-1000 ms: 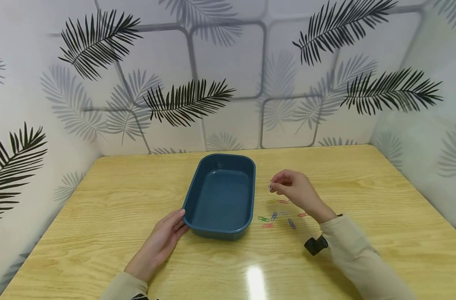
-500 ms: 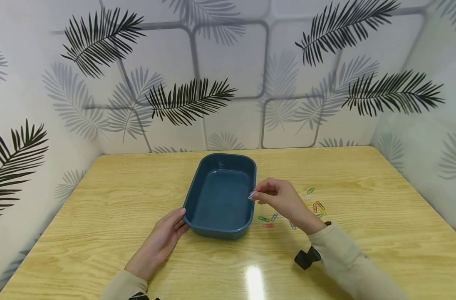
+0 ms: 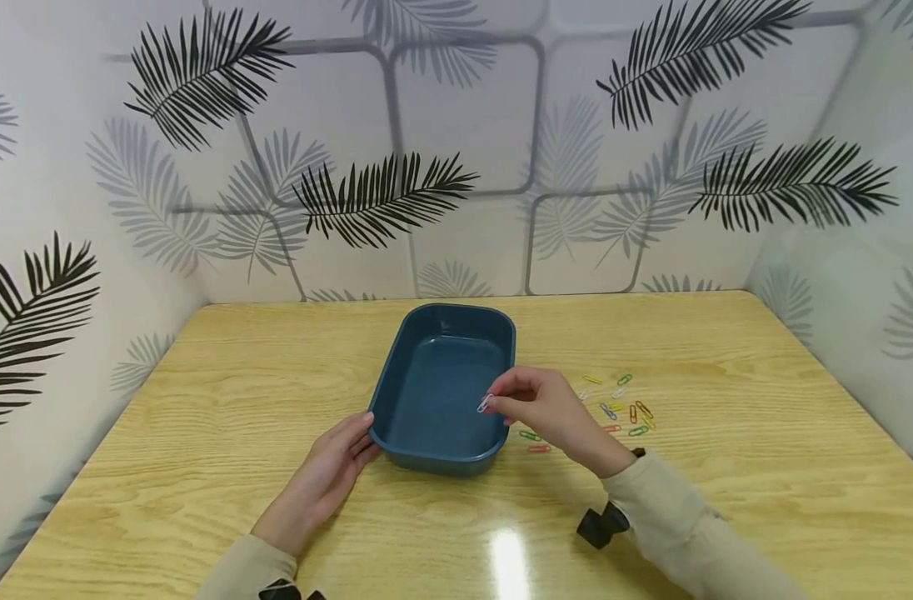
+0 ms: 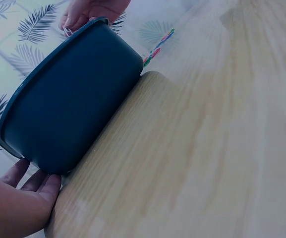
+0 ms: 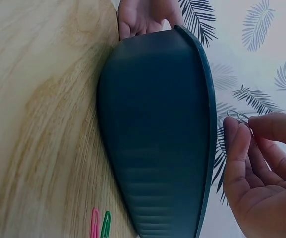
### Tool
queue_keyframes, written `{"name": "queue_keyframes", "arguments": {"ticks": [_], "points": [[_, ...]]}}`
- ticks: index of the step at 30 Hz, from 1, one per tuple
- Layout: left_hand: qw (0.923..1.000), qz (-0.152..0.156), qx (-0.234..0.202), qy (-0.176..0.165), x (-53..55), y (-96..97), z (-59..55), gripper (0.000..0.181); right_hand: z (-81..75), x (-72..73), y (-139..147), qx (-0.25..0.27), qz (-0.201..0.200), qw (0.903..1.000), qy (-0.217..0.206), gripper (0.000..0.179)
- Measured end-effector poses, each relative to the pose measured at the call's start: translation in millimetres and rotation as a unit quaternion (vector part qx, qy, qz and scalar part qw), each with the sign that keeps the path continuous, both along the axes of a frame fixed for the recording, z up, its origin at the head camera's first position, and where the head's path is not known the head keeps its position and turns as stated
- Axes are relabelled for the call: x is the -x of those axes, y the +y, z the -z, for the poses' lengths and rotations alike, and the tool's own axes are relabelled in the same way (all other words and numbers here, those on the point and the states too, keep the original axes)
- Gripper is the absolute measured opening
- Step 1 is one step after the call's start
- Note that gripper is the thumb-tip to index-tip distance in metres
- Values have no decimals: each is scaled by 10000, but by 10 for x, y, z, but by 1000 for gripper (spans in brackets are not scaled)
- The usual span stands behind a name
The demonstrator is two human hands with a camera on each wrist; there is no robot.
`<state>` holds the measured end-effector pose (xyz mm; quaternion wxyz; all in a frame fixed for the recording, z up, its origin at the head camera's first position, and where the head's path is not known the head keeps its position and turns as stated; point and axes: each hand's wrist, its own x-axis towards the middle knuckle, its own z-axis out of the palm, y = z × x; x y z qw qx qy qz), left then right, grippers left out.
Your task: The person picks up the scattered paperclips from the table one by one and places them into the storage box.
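While my left hand (image 3: 332, 467) rested at the near left corner of the dark blue tray (image 3: 437, 392), its thumb lay at the rim and its fingers stood apart against the outside of the wall, lower down. The tray sat upright on the wood-grain table (image 3: 276, 350), longer front to back than across. My right hand (image 3: 550, 417) was above the tray's right side, fingers together, thumb and forefinger clamped on a white paper clip (image 3: 485, 403). Position of that clip: over the tray, above rim level, its looped end projecting past my fingertips; both wrist views agreed on the height. Loose on the table to the right of the tray were more clips. Nearest the wall of the tray lay a green clip (image 3: 530, 435) and, just in front of it, a pinkish-red clip (image 3: 539, 448). Farther right, a blue clip (image 3: 609, 411) lay near several yellow, green, white and reddish-brown ones, some close together. A black device (image 3: 602, 525) showed at my right wrist, beside the beige sleeve (image 3: 666, 508). Beyond the table's far edge stood a pale wall covering (image 3: 471, 242) printed with black and grey fronds. Glare (image 3: 509, 562) marked the tabletop near its front.
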<state>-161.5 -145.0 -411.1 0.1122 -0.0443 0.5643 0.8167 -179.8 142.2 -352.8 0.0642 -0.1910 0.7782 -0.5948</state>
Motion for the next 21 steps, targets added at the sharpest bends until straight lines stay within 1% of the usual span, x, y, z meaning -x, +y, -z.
{"name": "queue_keyframes", "arguments": {"ticks": [6,12,21], "points": [[10000,-33,-30,-15,1,6,-11,40,-1,-2,-12,-5,46,10000,-17,11],[10000,-53,-12,-6,1,1,-2,41,5,-3,-18,13,37,10000,12,10],[10000,-20,75,3,-2,6,-12,41,17,-1,-6,-137,57,9999,-8,12]]}}
